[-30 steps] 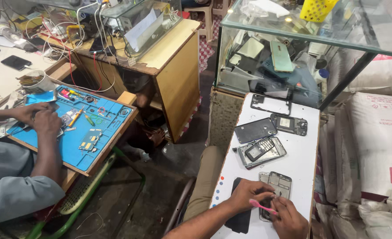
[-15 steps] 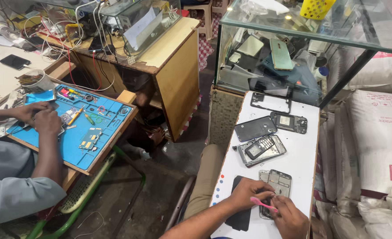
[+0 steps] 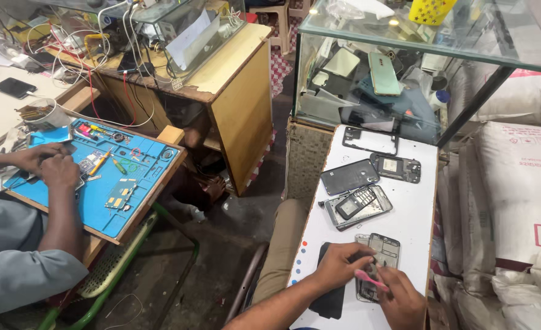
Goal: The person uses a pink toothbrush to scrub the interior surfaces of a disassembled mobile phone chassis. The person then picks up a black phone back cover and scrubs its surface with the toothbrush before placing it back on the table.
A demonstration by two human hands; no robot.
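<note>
My left hand (image 3: 339, 265) presses down on an opened phone body (image 3: 380, 250) that lies on the white table (image 3: 414, 211), its fingers on the frame's left edge. My right hand (image 3: 400, 297) grips a thin pink tool (image 3: 371, 279) whose tip rests on the phone's lower part. A flat black panel (image 3: 326, 299) lies under my left wrist.
Further up the table lie a phone frame with a small keypad phone on it (image 3: 357, 205), a black back cover (image 3: 348, 176), another open phone (image 3: 396, 167) and an empty frame (image 3: 370, 140). Behind stands a glass case (image 3: 405, 67). At left, another person's hands (image 3: 47, 164) work on a blue mat (image 3: 127, 183).
My hands stay on the opened phone with only slight shifts of the pink tool. The person at the blue mat keeps both hands at its left end.
</note>
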